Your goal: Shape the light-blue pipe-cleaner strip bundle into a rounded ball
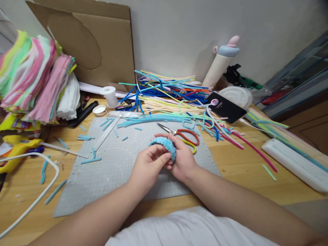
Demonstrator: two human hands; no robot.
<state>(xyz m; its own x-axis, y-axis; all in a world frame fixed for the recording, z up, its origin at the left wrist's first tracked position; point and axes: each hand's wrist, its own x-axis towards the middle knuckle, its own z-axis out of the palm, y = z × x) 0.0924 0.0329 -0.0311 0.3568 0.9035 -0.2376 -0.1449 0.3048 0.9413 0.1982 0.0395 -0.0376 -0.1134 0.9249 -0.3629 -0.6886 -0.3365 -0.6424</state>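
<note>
Both hands hold a curved light-blue piece (166, 144) that looks made of pipe cleaner wound side by side, above the grey cutting mat (112, 177). My left hand (150, 162) is closed, thumb and fingers pinching its lower inner side. Wrapped round its right side is my right hand (183, 159), also closed. Part of the piece is hidden behind the fingers. Just beyond my right hand lie scissors (188, 136) with red and yellow handles, blades pointing left. Short blue pipe cleaner pieces (91, 160) lie scattered on the mat's left side.
A yellow glue gun (15, 150) and its white cable (55, 167) lie at left, near bundled pipe cleaners (28, 78). Loose pipe cleaners (169, 89) pile at the back. A phone (225, 107), a tumbler (217, 68) and a white power strip (294, 164) are at right.
</note>
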